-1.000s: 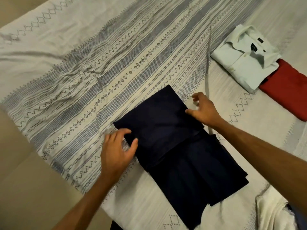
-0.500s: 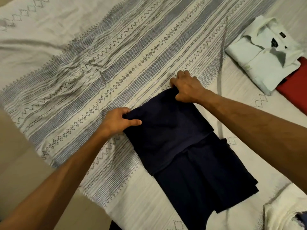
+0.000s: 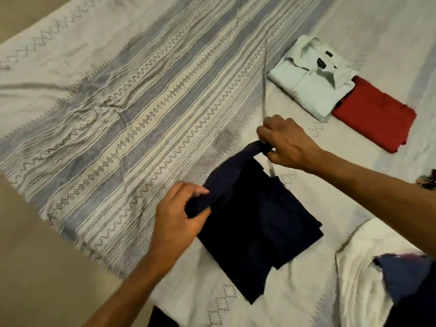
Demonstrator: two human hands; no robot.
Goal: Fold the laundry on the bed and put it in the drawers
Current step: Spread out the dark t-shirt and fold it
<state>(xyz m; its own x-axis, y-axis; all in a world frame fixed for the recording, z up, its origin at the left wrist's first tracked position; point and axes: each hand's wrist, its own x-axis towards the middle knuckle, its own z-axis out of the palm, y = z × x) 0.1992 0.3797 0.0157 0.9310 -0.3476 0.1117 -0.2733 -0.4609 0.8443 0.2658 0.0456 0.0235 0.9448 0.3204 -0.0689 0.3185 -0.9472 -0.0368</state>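
Bedspread [image 3: 132,119] with grey-blue woven stripes and zigzags takes up most of the view, and the navy garment [image 3: 257,223] lies on its near white part, already folded into a rough rectangle.

What matters for the next bit: both hands have the far edge of that navy piece, lifted off the bed and bunched into a band. The left hand [image 3: 179,220] pinches the near-left end between thumb and curled fingers, and the right hand [image 3: 286,143] is closed round the far-right end. So the gripped edge runs diagonally from lower left to upper right, and the rest of the garment lies toward the person and to the right of that line. My guess is the next fold goes that way, over the flat part. Neither hand is obviously nearer; each has its own corner.

Already folded and sitting well off to the right: a white collared shirt [image 3: 311,83] with a red garment [image 3: 375,114] touching it.

Hard to tell:
- what kind of garment the navy one is
- the white cloth [image 3: 354,274] at lower right, with something bluish and blurred on it
- a small dark item at the right edge, cut off

No drawers in view.
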